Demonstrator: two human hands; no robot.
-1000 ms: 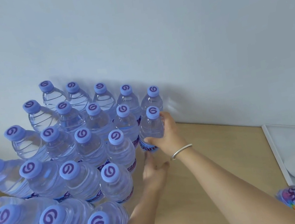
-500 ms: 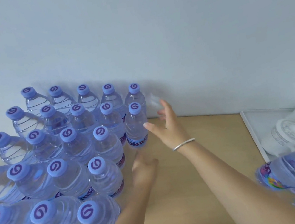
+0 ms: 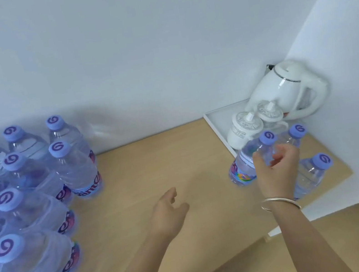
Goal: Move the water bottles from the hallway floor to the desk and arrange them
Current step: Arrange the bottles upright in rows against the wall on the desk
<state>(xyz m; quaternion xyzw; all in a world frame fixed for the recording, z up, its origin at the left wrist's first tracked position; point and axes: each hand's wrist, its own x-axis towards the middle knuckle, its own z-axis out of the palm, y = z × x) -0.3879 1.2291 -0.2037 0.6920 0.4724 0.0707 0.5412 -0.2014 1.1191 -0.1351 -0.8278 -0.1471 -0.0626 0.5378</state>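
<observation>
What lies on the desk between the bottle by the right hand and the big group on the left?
Nothing visible but bare desk and the open left hand above it. The right hand is at the bottle, grip unclear.

Bright, even, soft light; faint shadows on the wall (image 3: 157, 43). Bottles (image 3: 26, 210) at the left edge blur and stretch with wide-angle distortion.

Massed water bottles (image 3: 76, 170) upright, frame left, on desk (image 3: 178, 160). Right hand (image 3: 276, 171) curled round bottle (image 3: 249, 159) at right, near kettle (image 3: 290, 90). Left hand (image 3: 168, 212) relaxed, centre, holding nothing.
</observation>
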